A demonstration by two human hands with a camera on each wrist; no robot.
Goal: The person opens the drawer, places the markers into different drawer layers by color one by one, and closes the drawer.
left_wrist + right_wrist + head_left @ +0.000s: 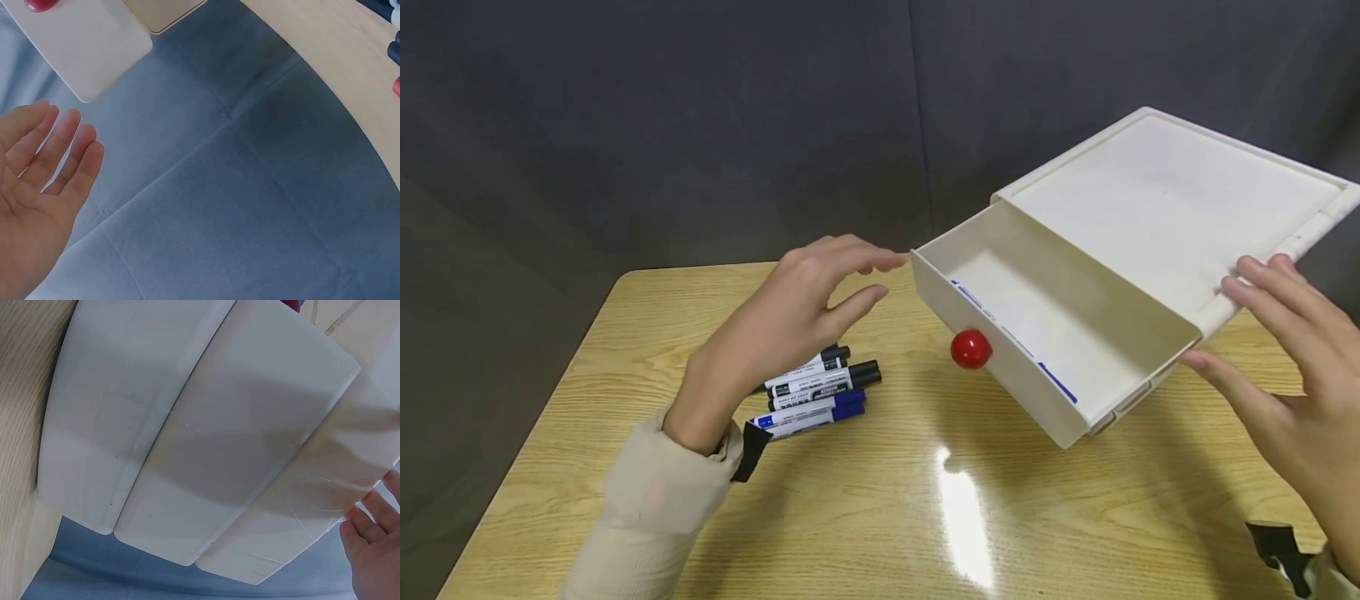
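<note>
A white drawer [1075, 308] is pulled out of a white cabinet [1180, 192], with a round red knob [972, 348] on its front. Inside, a white-and-blue marker [1057, 382] lies along the front wall, partly hidden by it. My left hand [797, 308] hovers with fingers extended, fingertips close to the drawer's far front corner; a gap shows between them in the left wrist view. My right hand [1300, 358] rests spread fingers on the cabinet's top edge, thumb at its front corner. The right wrist view shows the cabinet's side [237, 437] as three white panels.
Several whiteboard markers [820, 387] with black and blue caps lie grouped on the wooden table [880, 517], partly behind my left hand and wrist. A dark curtain [700, 125] hangs behind the table's far edge. Light glares off the tabletop in front.
</note>
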